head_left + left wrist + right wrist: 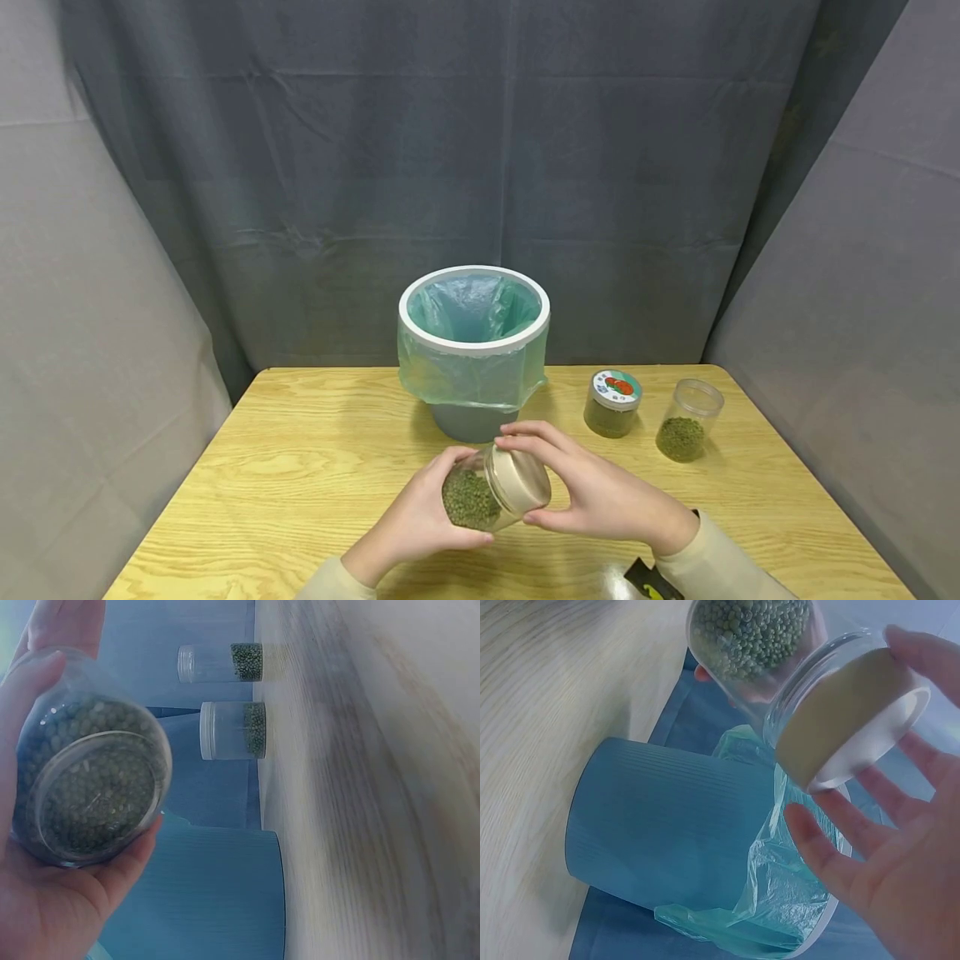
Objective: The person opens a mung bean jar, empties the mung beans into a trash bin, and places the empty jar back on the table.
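Note:
A clear jar of small green beans is tilted on its side above the table, its beige lid toward the right. My left hand grips the jar's body, thumb on the near side and fingers on the far side. The left wrist view shows the round base of the jar with the beans behind it. On the lid's rim, my right hand holds with thumb and fingertips. In the right wrist view the lid sits on the jar's mouth, and the palm is apart from it.
Behind my hands stands a grey bin with a white rim and a green bag. To its right are a lidded jar with a tomato picture on top and an open jar, both holding green beans. Grey curtains surround the wooden table.

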### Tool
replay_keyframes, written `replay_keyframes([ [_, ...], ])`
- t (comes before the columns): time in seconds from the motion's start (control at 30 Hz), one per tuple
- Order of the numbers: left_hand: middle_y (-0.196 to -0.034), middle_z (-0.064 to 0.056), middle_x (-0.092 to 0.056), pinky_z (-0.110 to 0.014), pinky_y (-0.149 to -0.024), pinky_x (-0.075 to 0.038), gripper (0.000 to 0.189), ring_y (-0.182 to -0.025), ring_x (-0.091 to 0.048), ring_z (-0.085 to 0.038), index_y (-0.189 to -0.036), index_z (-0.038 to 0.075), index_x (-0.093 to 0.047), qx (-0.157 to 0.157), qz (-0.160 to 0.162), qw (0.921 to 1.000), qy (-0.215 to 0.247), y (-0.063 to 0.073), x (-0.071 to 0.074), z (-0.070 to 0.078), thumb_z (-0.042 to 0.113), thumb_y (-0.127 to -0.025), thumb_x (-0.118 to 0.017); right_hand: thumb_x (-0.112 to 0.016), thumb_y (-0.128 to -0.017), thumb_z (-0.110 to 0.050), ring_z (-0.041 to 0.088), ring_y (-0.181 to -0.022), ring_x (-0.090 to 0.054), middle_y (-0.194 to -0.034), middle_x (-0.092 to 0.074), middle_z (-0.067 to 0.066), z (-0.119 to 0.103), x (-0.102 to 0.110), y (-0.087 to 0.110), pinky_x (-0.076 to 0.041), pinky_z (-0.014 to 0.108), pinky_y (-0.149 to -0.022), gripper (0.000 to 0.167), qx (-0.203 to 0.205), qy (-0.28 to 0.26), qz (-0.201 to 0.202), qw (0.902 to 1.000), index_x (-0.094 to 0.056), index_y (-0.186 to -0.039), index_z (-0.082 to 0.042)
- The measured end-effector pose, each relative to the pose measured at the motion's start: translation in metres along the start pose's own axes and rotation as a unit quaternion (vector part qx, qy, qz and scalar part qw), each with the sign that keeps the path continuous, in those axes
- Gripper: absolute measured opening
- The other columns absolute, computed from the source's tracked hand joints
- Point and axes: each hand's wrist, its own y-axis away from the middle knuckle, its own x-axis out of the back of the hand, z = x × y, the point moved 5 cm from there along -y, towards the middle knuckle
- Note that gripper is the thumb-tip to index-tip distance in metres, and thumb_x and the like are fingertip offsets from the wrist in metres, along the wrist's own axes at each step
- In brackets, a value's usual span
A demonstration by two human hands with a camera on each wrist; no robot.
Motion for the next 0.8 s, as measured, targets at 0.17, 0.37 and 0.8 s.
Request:
replay_keyframes([
  [0.17,-0.136,0.006,-0.062,-0.041,-0.103,-0.052,0.093,-0.121,-0.062,-0.019,-0.142,0.024,-0.047,0.002,0.002,1.0000,0.002,0.000,0.001,0.001,0.032,-0.065,-0.099,-0.081,-0.090,-0.037,0.021,-0.143,-0.047,-0.161,-0.035,-0.006,0.000,0.000,-0.001,-0.052,0.040,-0.107,0.079,-0.021,-0.012,-0.003,0.9997,-0.038,-0.156,-0.030],
  [0.37,-0.136,0.006,-0.062,-0.040,-0.103,-0.052,0.094,-0.120,-0.062,-0.018,-0.142,0.022,-0.047,-0.002,0.003,1.0000,0.002,0.000,0.000,0.002,0.031,-0.065,-0.099,-0.076,-0.092,-0.046,0.021,-0.144,-0.046,-0.161,-0.035,-0.006,0.005,-0.002,0.000,-0.052,0.043,-0.106,0.080,-0.051,-0.016,-0.005,0.9986,-0.034,-0.159,-0.032],
  [0.8,-0.134,0.007,-0.062,-0.040,-0.102,-0.053,0.093,-0.119,-0.063,-0.018,-0.141,0.022,-0.048,-0.003,0.003,1.0000,0.002,0.000,-0.001,0.003,0.030,-0.064,-0.100,-0.075,-0.094,-0.041,0.016,-0.135,-0.053,-0.152,-0.044,-0.007,0.010,-0.006,0.003,-0.053,0.039,-0.104,0.075,-0.051,-0.021,0.001,0.9985,-0.038,-0.157,-0.026],
])
